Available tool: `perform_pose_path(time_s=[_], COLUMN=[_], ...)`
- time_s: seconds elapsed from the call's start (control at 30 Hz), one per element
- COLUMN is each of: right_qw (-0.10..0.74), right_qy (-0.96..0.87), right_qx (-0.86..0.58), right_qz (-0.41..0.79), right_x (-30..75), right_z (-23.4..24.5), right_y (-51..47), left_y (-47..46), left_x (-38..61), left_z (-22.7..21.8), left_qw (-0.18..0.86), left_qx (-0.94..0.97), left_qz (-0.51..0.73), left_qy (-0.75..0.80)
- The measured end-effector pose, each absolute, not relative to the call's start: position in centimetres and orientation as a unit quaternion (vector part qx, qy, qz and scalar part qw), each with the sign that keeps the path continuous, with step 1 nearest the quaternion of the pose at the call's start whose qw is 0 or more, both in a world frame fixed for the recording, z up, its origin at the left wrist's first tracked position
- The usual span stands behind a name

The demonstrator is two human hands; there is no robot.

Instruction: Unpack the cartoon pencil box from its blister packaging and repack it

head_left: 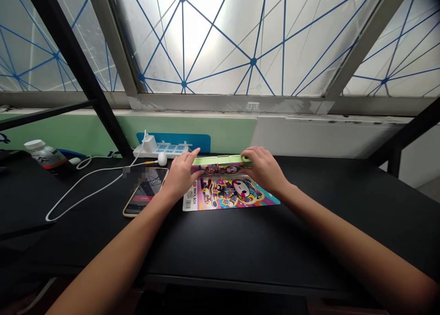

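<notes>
A green pencil box (220, 160) with a cartoon print along its front side stands on the black desk in front of me. My left hand (181, 173) grips its left end, thumb on the front side and fingers at the top. At the opposite end, my right hand (264, 168) has its fingers curled over the top corner. Just nearer to me lies a colourful printed card (230, 193) with a cartoon figure and the words "PENCIL BOX"; it lies flat. Whether the card is joined to the box, I cannot tell.
Left of my left hand, a phone (142, 198) lies beside a white cable (92, 174). A power strip (172, 149) with a plugged-in charger sits by the wall. Farther left, a white-capped bottle (46, 155) leans. Black metal bars (79, 72) slant up at both sides.
</notes>
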State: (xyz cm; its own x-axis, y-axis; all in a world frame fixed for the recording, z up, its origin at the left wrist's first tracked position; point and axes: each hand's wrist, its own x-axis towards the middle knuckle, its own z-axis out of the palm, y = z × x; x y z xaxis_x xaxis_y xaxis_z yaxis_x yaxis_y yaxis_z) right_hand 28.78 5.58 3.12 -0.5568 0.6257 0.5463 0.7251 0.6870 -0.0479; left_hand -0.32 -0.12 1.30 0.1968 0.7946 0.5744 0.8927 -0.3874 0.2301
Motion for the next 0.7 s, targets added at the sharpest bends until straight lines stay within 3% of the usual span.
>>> perform_pose_path(time_s=[0.17, 0.4, 0.5, 0.7], right_qw=[0.301, 0.264, 0.242, 0.250], right_qy=[-0.864, -0.895, -0.913, -0.905], right_qx=[-0.353, -0.314, -0.295, -0.345], right_qz=[-0.197, -0.175, -0.145, 0.005], right_x=[30.8, 35.0, 35.2, 35.8], right_z=[4.0, 1.0, -0.3, -0.6], right_y=[1.9, -2.9, -3.2, -2.5], left_y=[-3.0, -9.3, -9.7, -8.8], left_x=[0.5, 1.6, 1.7, -0.2], left_z=[2.8, 1.4, 0.1, -0.9], left_qw=[0.150, 0.201, 0.151, -0.079], left_qx=[-0.785, -0.848, -0.854, -0.794], left_qz=[-0.330, -0.226, -0.205, -0.246], left_qy=[-0.503, -0.436, -0.454, -0.550])
